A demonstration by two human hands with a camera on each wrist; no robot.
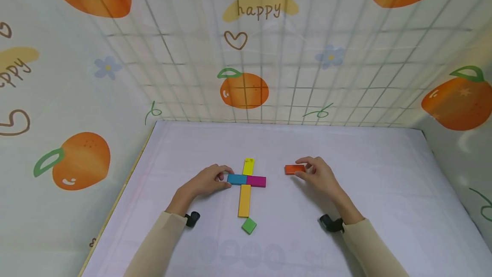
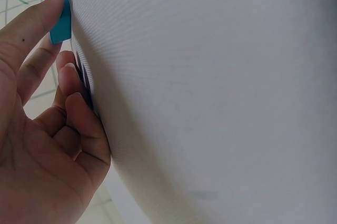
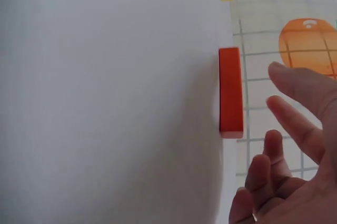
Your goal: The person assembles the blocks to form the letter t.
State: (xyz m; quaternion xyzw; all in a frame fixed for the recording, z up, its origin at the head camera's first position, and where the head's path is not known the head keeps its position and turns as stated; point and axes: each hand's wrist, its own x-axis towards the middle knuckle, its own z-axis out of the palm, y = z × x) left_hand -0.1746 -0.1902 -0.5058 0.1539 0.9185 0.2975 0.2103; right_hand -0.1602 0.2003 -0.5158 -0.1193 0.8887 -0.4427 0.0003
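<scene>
Near the middle of the white table, my left hand point(image 1: 209, 180) pinches the left end of a blue rectangular block point(image 1: 237, 179). In the left wrist view, the thumb lies on this block's face. A magenta block point(image 1: 256, 181) meets the blue one end to end. Above them sits a yellow block point(image 1: 248, 167), and an amber block point(image 1: 244, 201) extends below. A green square block point(image 1: 249, 225) lies cornerwise near the amber block's lower end. To the right, my right hand point(image 1: 318, 176) has its fingers spread beside an orange-red block point(image 3: 230, 92); the right wrist view shows a gap between them.
The white tabletop point(image 1: 365, 157) runs back to a cloth wall point(image 1: 184, 93) printed with oranges and grid lines. Cloth also rises along the left and right sides. A dark wrist camera point(image 1: 331, 223) is strapped at each wrist.
</scene>
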